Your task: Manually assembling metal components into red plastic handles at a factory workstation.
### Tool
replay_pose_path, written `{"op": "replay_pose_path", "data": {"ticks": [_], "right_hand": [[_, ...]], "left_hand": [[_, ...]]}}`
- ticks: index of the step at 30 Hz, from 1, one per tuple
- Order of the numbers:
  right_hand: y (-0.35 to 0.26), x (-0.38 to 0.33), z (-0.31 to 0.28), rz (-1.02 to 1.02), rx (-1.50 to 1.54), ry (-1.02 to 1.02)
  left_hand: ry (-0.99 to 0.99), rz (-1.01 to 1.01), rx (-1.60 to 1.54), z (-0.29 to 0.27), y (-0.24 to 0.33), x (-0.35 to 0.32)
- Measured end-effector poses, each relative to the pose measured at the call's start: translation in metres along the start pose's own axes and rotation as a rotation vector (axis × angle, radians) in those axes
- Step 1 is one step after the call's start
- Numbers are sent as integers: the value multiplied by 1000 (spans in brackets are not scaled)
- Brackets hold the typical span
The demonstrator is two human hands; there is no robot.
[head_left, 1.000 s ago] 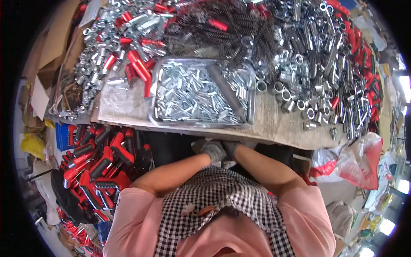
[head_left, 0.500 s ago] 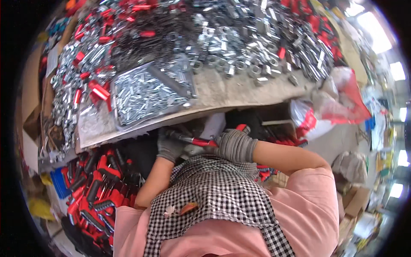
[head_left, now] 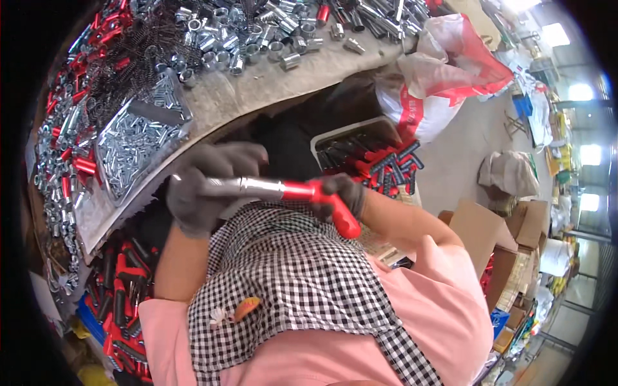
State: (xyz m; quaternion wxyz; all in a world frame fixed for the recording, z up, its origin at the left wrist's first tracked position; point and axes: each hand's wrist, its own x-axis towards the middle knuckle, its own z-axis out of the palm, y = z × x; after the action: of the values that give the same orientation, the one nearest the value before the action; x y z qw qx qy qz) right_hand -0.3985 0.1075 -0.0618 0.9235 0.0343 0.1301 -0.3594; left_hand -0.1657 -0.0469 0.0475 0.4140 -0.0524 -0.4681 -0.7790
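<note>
A hand tool with a silver metal barrel and a bent red grip [head_left: 299,190] lies crosswise in front of my apron. My left hand [head_left: 193,196], in a dark grey glove and blurred by motion, holds the silver end. My right hand [head_left: 348,195], also gloved, is closed around the red part where it bends down. The red grip's rounded end shows below the right hand. What the left palm covers at the barrel's tip is hidden.
On the workbench [head_left: 219,96] lie heaps of metal sleeves, springs and red parts, with a tray of small pins [head_left: 138,151]. Beneath its edge sits a bin of black-and-red handles [head_left: 380,164]. More red-and-black tools [head_left: 122,289] are piled at left. A white-and-red sack [head_left: 428,109] stands right.
My view has swung to the right. Both hands have come out from by the bench edge, and the tool, partly hidden before, now shows its silver barrel and red grip.
</note>
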Motion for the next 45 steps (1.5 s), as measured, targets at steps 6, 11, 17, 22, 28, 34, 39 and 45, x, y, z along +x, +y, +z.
{"op": "replay_pose_path", "data": {"ticks": [6, 11, 17, 22, 28, 34, 39, 45], "right_hand": [[-65, -144, 89, -684, -1002, 736], [-59, -155, 106, -545, -1281, 1207], [-70, -74, -13, -34, -1684, 1472], [-26, -34, -94, 275, -2093, 1387], [-31, -39, -145, 199, -2033, 1505], [-59, -87, -209, -423, -1356, 1341], [-14, -70, -131, -540, -1224, 1326], [-2, -45, -137, 202, -2058, 1626]], "left_hand": [[389, -120, 441, -25, -8, -24], [431, -497, 637, -27, -17, -54], [355, -715, 754, -8, -29, -35], [179, -708, 957, -19, -25, -49], [49, -775, 1256, -21, -34, -82], [173, -810, 1033, -10, -21, -79], [211, -814, 1091, -18, -16, -89], [132, -740, 1152, -12, -17, -82]]}}
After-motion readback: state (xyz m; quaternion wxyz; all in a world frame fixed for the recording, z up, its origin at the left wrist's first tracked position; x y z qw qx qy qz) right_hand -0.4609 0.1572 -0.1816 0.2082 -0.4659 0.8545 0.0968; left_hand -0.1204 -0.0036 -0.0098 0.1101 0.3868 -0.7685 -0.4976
